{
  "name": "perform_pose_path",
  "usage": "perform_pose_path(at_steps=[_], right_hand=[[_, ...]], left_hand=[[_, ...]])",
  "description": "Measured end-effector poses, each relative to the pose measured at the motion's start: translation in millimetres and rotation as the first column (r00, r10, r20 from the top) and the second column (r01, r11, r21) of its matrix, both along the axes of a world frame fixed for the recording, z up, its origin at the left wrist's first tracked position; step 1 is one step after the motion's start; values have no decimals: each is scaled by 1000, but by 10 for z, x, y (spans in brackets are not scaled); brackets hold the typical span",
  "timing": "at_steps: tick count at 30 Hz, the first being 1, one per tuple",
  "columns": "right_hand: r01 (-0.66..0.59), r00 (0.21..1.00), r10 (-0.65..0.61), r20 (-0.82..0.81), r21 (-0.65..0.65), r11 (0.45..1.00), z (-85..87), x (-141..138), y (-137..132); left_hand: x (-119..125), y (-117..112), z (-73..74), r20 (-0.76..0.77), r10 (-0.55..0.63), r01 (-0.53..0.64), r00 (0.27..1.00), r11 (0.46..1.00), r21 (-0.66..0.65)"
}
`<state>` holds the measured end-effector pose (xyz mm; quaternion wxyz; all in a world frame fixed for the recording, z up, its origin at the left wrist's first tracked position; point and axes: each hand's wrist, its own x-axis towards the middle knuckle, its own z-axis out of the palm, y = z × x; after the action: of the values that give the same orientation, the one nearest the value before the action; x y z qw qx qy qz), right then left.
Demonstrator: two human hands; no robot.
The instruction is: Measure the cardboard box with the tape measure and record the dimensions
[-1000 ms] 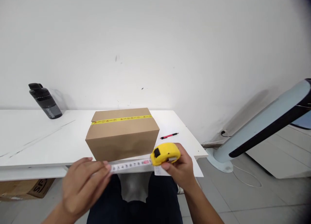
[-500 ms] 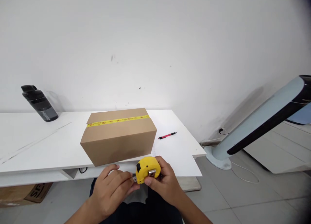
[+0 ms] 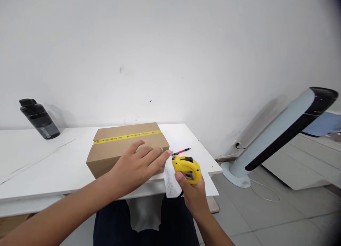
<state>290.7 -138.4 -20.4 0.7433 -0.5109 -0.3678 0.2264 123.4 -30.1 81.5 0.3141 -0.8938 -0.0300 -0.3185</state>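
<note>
A yellow tape measure [image 3: 188,169] is held in my right hand [image 3: 194,192], with the fingers wrapped around its case and the thumb on its near side. My left hand [image 3: 140,166] reaches over the front right part of a taped brown cardboard box [image 3: 106,151]. Its index fingertip meets the tape measure's metal end near the box's right corner, apparently pinching it; the thumb is hidden. The other fingers lie over the box top. On white paper [image 3: 210,185] beside the box rests a red and black pen [image 3: 182,151].
A black bottle [image 3: 39,119] stands at the left on the white table [image 3: 48,167]. Handwritten paper [image 3: 172,183] lies at the front edge. To the right, a pale tower-shaped appliance [image 3: 277,135] stands on the tiled floor, its cord trailing.
Both hands have moved up and to the right with the tape measure, from in front of the table edge to the box's right corner. The tape measure has turned.
</note>
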Motion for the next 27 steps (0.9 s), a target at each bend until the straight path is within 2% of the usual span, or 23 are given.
perform_pose_path(at_steps=[4,6,8,10,13,15,18,20,23,27], right_hand=[[55,981,-52,188,-12,998,361,-7,77],[115,948,-96,302,-44,992,534,22,177],[205,902,-156,402,-81,975,680,63,288],[278,863,-193,468,-120,953,780,92,368],[331,833,-206,514,-164,929,801,85,376],[355,806,-208,555,-171,919,722,58,319],[434,708,-267,654,-104,895,543,25,215],[491,620,-333,710,-21,871,453,14,172],[528,502,-382,776,75,846,417,4,166],[540,442,-390,808,109,835,466,-5,208]], left_hand=[[271,350,298,-202,-66,92,977,988,121],[408,561,420,-288,-66,102,955,988,115],[554,774,513,-351,3,-1,936,1000,7],[688,989,566,-378,115,-193,919,965,-176],[803,1321,559,-373,260,-402,891,833,-380],[808,1526,497,-378,309,-465,873,763,-450],[761,1735,360,-410,318,-515,855,615,-597],[736,1788,282,-425,280,-508,861,508,-695],[741,1776,240,-460,175,-491,871,348,-798],[775,1732,285,-492,-7,-485,870,157,-860]])
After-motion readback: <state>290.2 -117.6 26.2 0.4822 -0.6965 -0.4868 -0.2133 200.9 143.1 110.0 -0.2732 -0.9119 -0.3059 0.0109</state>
